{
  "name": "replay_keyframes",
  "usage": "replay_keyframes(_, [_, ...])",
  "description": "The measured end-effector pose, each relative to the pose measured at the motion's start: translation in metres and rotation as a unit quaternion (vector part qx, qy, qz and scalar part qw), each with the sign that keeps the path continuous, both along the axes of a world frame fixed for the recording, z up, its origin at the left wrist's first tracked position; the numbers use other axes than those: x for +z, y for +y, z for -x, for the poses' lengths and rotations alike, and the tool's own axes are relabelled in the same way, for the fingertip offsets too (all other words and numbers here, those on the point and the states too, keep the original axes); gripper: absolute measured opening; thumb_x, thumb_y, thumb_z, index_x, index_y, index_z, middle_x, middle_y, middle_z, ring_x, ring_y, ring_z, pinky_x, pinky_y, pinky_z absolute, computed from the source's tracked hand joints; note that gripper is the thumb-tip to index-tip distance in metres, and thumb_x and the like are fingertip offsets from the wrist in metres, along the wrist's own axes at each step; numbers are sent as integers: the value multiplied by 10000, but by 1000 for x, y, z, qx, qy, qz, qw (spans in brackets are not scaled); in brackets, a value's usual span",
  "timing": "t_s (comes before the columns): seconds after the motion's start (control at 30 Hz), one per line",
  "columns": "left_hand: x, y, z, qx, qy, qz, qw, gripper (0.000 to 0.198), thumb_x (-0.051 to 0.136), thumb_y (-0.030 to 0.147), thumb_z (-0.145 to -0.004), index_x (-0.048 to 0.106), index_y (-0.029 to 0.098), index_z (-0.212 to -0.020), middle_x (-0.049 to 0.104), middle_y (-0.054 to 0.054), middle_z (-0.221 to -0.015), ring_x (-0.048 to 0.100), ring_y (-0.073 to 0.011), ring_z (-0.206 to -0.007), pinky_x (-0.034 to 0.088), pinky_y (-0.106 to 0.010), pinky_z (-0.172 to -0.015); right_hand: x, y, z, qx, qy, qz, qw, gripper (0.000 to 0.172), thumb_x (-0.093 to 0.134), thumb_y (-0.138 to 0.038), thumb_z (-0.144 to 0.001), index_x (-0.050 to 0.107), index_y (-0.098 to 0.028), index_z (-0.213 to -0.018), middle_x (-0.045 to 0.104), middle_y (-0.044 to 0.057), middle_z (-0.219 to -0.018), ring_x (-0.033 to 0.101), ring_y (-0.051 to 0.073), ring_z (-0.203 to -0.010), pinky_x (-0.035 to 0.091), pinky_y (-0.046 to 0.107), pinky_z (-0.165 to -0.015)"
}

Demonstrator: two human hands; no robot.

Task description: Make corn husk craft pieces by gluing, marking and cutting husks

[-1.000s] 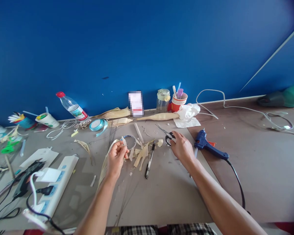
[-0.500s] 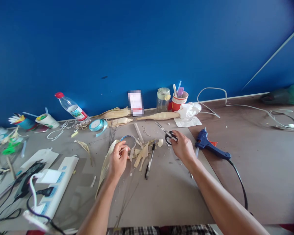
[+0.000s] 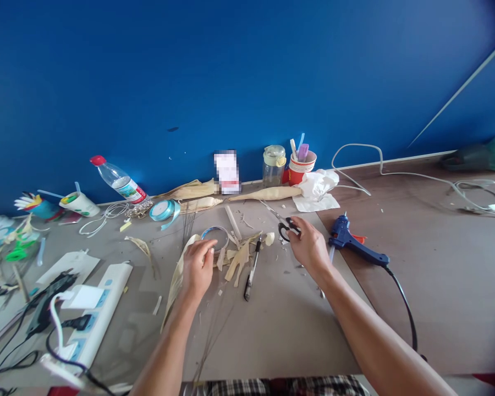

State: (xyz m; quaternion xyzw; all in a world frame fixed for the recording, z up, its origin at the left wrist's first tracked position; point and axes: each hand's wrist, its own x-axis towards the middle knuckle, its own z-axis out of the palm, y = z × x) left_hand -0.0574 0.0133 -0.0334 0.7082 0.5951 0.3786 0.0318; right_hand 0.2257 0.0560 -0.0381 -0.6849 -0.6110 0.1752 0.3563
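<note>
My right hand point(image 3: 309, 245) has its fingers closed at the black handles of a pair of scissors point(image 3: 284, 231); the blades point away to the back left, close to the tabletop. My left hand point(image 3: 198, 265) is open, fingers stretched forward and thumb a little apart, beside a roll of tape point(image 3: 216, 230) lying on its side. Just right of that hand are pale dried husk pieces point(image 3: 239, 260). A black-and-clear pen point(image 3: 253, 269) lies between my hands. Under my left wrist, a long husk strip point(image 3: 174, 286) is partly hidden.
A blue glue gun point(image 3: 346, 237) stands right of my right hand, its cord running toward me. On the left lies a white power strip point(image 3: 107, 297) with plugs. Along the wall are a bottle point(image 3: 121, 181), a jar point(image 3: 273, 169) and a red cup point(image 3: 300, 170).
My left hand's fingers have gone from a pinch to stretched out. My right hand stays at the scissors with hardly any movement.
</note>
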Motion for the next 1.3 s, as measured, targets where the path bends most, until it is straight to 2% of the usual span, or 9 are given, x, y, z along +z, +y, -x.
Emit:
replay_keyframes(0.27, [1, -7, -6, -41, 206, 63, 976, 508, 442, -11, -726, 672, 281, -1073, 593, -66, -1001, 562, -213, -942, 385, -414, -921, 4, -1, -1, -10, 19, 7, 1000, 393, 508, -201, -790, 575, -169, -1176, 665, 120, -1134, 624, 264, -1032, 467, 402, -900])
replay_keyframes(0.37, [1, -6, -6, -41, 227, 65, 971, 391, 479, 43, -767, 694, 279, -992, 605, -64, -974, 550, -222, -901, 376, -425, -901, 5, -2, 0, -10, 17, 11, 1000, 399, 506, -207, -787, 576, -167, -1178, 662, 122, -1138, 620, 266, -1039, 465, 396, -896])
replay_keyframes(0.47, [1, -3, -5, -25, 185, 49, 981, 233, 502, 117, -810, 692, 248, -846, 625, -61, -963, 555, -227, -890, 384, -423, -894, 6, -2, 0, -11, 26, 18, 999, 413, 512, -214, -781, 576, -163, -1185, 662, 125, -1133, 621, 262, -1024, 464, 393, -900])
replay_keyframes(0.63, [5, -1, -3, 3, 51, 15, 999, 178, 466, 220, -875, 643, 214, -864, 640, -61, -921, 586, -206, -894, 432, -358, -842, 6, -1, 0, -17, 107, 23, 994, 426, 529, -288, -782, 569, -176, -1191, 679, 100, -1073, 640, 199, -743, 506, 384, -785])
replay_keyframes(0.77, [9, -8, -8, -7, 173, 42, 984, 155, 641, 346, -776, 652, 226, -874, 649, -73, -951, 562, -265, -921, 352, -441, -915, 3, 0, -1, -20, 157, 7, 987, 465, 543, -327, -774, 549, -178, -1214, 675, 100, -1066, 608, 157, -630, 516, 346, -675])
replay_keyframes(0.9, [9, -11, -12, -5, 237, 58, 970, 38, 632, 266, -773, 636, 228, -773, 641, -62, -902, 550, -262, -885, 314, -457, -920, 2, 0, -2, -20, 168, 7, 986, 472, 540, -336, -773, 545, -176, -1217, 667, 103, -1071, 611, 155, -633, 507, 322, -632])
replay_keyframes(1.07, [7, -8, -10, -2, 160, 47, 986, 112, 517, 202, -847, 574, 224, -753, 647, -52, -822, 565, -229, -801, 360, -392, -832, 4, 0, -2, -25, 177, 3, 984, 467, 544, -349, -771, 551, -179, -1206, 665, 102, -1063, 607, 154, -626, 503, 314, -616])
replay_keyframes(1.2, [6, -6, -8, 47, 56, 16, 997, 135, 466, 242, -874, 534, 226, -758, 617, -33, -724, 558, -199, -700, 399, -345, -772, 3, 0, -2, -25, 182, 3, 983, 476, 545, -349, -770, 545, -174, -1213, 657, 107, -1072, 609, 157, -641, 502, 313, -611])
replay_keyframes(1.3, [6, -5, -7, 67, -27, 44, 996, 91, 479, 264, -859, 547, 219, -819, 620, -27, -745, 578, -185, -710, 429, -316, -735, 3, -1, -1, -25, 191, 11, 981, 475, 554, -335, -761, 544, -177, -1208, 649, 102, -1073, 598, 148, -635, 492, 294, -581])
